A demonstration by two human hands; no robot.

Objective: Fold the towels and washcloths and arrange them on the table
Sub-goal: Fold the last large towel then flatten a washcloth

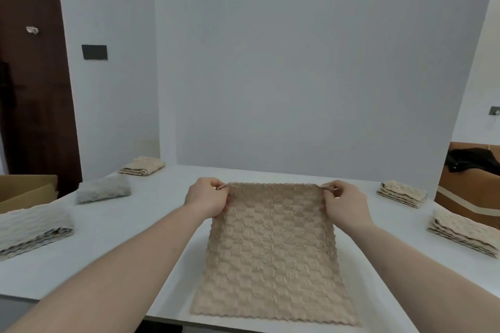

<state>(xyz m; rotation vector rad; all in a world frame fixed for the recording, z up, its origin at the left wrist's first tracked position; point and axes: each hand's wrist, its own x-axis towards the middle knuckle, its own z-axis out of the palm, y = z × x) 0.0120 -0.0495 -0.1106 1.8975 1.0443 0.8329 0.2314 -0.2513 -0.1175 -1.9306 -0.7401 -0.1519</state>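
1. Beige waffle-weave cloth is what both hands hold: the left hand pinches the far-left corner of the towel between curled fingers and thumb, and the right hand pinches the far-right corner the same way.
2. From the hands, the towel runs straight back toward 6 o'clock. Its long axis lies on the 12-to-6 line, and the near scalloped edge reaches the front rim of the white bench, perhaps just over it.
3. Both hands sit level at the 12 o'clock end, about equally near their corners, so neither leads. The fold most likely called for is to carry the far edge toward 6 o'clock and lay it on the near edge; keeping the two corners even looks like the main concern.
4. Further out at 9 to 10 o'clock lie a folded pale stack, a folded grey cloth and, at 11 o'clock, a folded beige towel, all well apart from the hands.
5. At 2 to 3 o'clock sit two more folded beige stacks, one farther and one nearer.
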